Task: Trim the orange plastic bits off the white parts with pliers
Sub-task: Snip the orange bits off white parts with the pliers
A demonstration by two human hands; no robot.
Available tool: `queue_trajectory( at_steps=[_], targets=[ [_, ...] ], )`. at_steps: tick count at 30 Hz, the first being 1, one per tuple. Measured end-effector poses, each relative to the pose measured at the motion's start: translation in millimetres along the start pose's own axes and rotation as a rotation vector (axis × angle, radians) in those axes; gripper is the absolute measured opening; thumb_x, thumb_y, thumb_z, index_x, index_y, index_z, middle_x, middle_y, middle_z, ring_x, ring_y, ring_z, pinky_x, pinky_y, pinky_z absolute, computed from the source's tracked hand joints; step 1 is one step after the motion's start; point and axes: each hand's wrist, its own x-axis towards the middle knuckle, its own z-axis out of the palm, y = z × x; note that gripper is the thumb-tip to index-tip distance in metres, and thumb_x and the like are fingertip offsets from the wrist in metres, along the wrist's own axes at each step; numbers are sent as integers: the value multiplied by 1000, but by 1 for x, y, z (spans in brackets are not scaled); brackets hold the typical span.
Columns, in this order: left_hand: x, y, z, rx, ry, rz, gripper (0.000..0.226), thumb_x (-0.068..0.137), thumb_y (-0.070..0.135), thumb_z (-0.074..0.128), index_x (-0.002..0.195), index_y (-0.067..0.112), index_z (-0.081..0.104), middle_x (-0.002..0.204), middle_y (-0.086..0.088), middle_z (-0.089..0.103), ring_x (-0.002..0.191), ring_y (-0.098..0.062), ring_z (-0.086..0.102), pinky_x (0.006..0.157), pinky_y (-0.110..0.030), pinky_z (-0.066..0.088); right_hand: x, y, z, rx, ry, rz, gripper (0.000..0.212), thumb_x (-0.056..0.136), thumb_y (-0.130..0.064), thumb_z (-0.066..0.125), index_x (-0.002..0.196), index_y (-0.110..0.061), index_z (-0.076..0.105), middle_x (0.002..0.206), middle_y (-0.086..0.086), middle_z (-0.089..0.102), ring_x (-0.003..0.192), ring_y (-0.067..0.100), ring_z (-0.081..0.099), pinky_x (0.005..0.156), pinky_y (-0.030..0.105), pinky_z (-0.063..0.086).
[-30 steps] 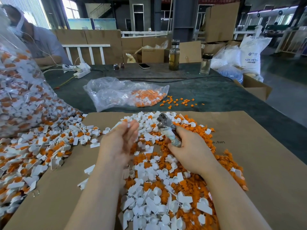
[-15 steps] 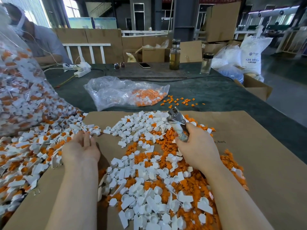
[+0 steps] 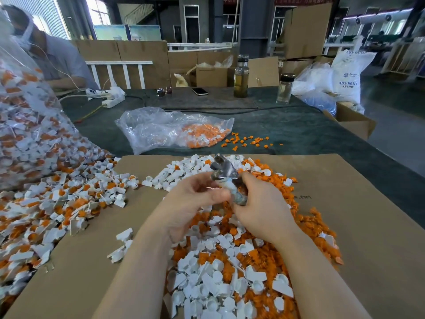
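Two hands meet just above the heap at the middle of the cardboard sheet (image 3: 345, 226). Right hand (image 3: 259, 210) has its fingers curled round the wrapped handles of the pliers (image 3: 224, 176), whose grey metal head points up toward 12 o'clock. Left hand (image 3: 190, 203) comes in from 9 o'clock with fingers bent toward the pliers' head and thumb reaching across to the handles; whether it pinches a part there I cannot tell, that spot is blurred.

Under both wrists, from the centre down to 6 o'clock, lies a mixed heap of white parts (image 3: 218, 284) and cut-off orange bits (image 3: 305, 229), the orange thickest at 3 o'clock of the hands. At 9 o'clock sprawls a second pile of untrimmed pieces (image 3: 46, 203), white with orange attached, spilling from a large clear bag (image 3: 27, 123) at 10 o'clock that is packed with the same.

Out at 12 o'clock on the dark green table (image 3: 299, 134) lies a smaller plastic bag (image 3: 165, 130) holding orange and white pieces, with loose orange scraps (image 3: 248, 141) just beside its mouth. Farther back stand two bottles (image 3: 241, 77), a phone (image 3: 199, 91) and a power strip (image 3: 112, 97). Another person (image 3: 53, 56) sits at 10 o'clock.
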Motion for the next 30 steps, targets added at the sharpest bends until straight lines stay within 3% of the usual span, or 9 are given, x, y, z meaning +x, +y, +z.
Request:
queue_trajectory(
  at_steps=[5, 9, 13, 16, 18, 20, 22, 26, 30],
  targets=[
    [6, -6, 4, -33, -20, 89, 53, 59, 25, 86, 106, 6, 71, 106, -15, 75, 99, -26, 70, 84, -28, 52, 1, -4, 0, 85, -56, -60, 25, 76, -31, 62, 86, -32, 39, 78, -15, 50, 68, 4, 49, 54, 19, 31],
    [6, -4, 5, -70, 41, 136, 41, 56, 29, 86, 93, 16, 77, 99, -13, 75, 92, -22, 71, 83, -31, 52, 2, -2, -1, -1, -68, -88, 40, 70, -39, 58, 106, -30, 42, 94, -13, 46, 86, 9, 42, 75, 28, 36],
    [5, -1, 6, -131, 130, 114, 30, 56, 36, 88, 84, 26, 80, 95, -3, 78, 92, -18, 73, 94, -45, 53, 1, -2, 1, 45, -31, -43, 51, 87, -31, 56, 135, -33, 40, 123, -10, 53, 106, 7, 43, 98, 35, 37],
    [5, -2, 3, 149, 237, 140, 48, 67, 59, 80, 103, 29, 75, 103, 11, 75, 95, -2, 69, 87, -29, 52, 1, -2, 4, 100, 41, -9, 34, 92, -28, 55, 124, -35, 47, 106, -17, 56, 92, 0, 53, 77, 21, 47],
    [10, -5, -4, 419, 372, 136, 48, 82, 60, 67, 122, 33, 64, 116, 16, 66, 100, 6, 60, 81, -19, 47, 1, 2, 5, 66, 62, 55, 22, 93, -27, 55, 112, -33, 49, 89, -21, 53, 77, -1, 55, 60, 17, 44],
    [16, -12, -14, 717, 523, 42, 50, 93, 49, 61, 137, 28, 53, 134, 2, 55, 120, -11, 52, 96, -32, 47, 4, 6, 5, 13, 71, 127, 12, 92, -26, 56, 100, -29, 48, 80, -17, 53, 69, 2, 54, 54, 20, 43],
    [19, -18, -22, 977, 596, -85, 57, 97, 41, 58, 147, 19, 42, 149, -12, 42, 137, -31, 38, 111, -46, 34, 6, 8, 6, -27, 64, 184, 10, 91, -27, 57, 95, -27, 48, 78, -13, 53, 69, 4, 53, 55, 23, 45],
    [22, -24, -28, 1123, 491, -221, 55, 100, 24, 46, 152, 13, 31, 160, -16, 25, 146, -35, 26, 119, -50, 27, 7, 10, 9, -90, 26, 269, 18, 89, -29, 59, 106, -22, 54, 83, -9, 53, 75, 11, 54, 62, 26, 48],
    [22, -24, -22, 1021, 389, -155, 39, 97, 14, 47, 136, 13, 48, 143, -9, 46, 124, -29, 51, 103, -40, 45, 7, 11, 10, -125, 23, 319, 33, 89, -31, 62, 119, -20, 54, 88, -8, 50, 80, 14, 54, 64, 25, 47]
  ],
)
